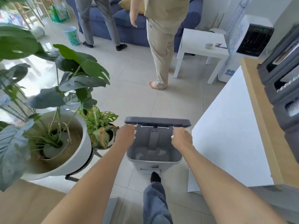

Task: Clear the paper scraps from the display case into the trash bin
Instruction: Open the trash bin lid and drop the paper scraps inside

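Observation:
The grey pedal trash bin (176, 160) stands on the floor with its dark lid (157, 121) raised, and my socked foot (155, 177) rests on its pedal. Several white paper scraps (150, 153) lie at the bottom of the bin. My left hand (125, 135) hovers over the bin's far left corner. My right hand (181, 138) is over the far right corner. I see both hands from the back with the fingers curled down, so what they hold is hidden. A dark grey tiered case (283, 81) sits on the wooden counter at the right.
A large potted plant (64, 143) and a smaller one (103, 131) stand close to the bin's left. A white cabinet side (226, 126) is to its right. Two people (161, 38) stand ahead by a blue sofa. A white side table (200, 46) and an air cooler (246, 39) are beyond.

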Motion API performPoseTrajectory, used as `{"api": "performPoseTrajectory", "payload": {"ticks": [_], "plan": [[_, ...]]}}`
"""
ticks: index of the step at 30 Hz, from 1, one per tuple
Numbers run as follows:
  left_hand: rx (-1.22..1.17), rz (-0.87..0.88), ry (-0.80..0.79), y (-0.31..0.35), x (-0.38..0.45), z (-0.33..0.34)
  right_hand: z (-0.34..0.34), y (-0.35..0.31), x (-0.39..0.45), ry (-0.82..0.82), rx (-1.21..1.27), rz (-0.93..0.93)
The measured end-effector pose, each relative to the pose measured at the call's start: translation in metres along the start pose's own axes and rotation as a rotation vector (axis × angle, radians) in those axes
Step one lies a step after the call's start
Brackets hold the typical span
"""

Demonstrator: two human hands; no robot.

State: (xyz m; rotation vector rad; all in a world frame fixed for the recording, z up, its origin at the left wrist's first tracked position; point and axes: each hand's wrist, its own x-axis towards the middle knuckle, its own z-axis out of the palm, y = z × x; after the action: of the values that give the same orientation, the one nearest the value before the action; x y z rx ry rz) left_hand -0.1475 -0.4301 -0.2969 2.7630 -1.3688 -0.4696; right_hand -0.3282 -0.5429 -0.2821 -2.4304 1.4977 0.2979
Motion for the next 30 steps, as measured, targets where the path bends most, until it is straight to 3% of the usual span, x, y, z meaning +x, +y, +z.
{"api": "performPoseTrajectory", "payload": {"ticks": [7,15,22,30], "plan": [[0.091,0.047,-0.108,0.011,0.029,0.059,0.047,0.011,0.025,-0.058,-0.021,-0.019],[0.014,-0.006,-0.132,0.024,0.046,0.088,0.07,0.02,0.054,-0.068,-0.029,-0.01],[-0.081,-0.099,-0.046,0.032,0.046,0.096,0.093,0.023,0.071,-0.017,0.12,0.009],[-0.172,-0.152,-0.041,0.026,0.031,0.093,0.09,0.027,0.062,-0.037,-0.047,0.045]]}}
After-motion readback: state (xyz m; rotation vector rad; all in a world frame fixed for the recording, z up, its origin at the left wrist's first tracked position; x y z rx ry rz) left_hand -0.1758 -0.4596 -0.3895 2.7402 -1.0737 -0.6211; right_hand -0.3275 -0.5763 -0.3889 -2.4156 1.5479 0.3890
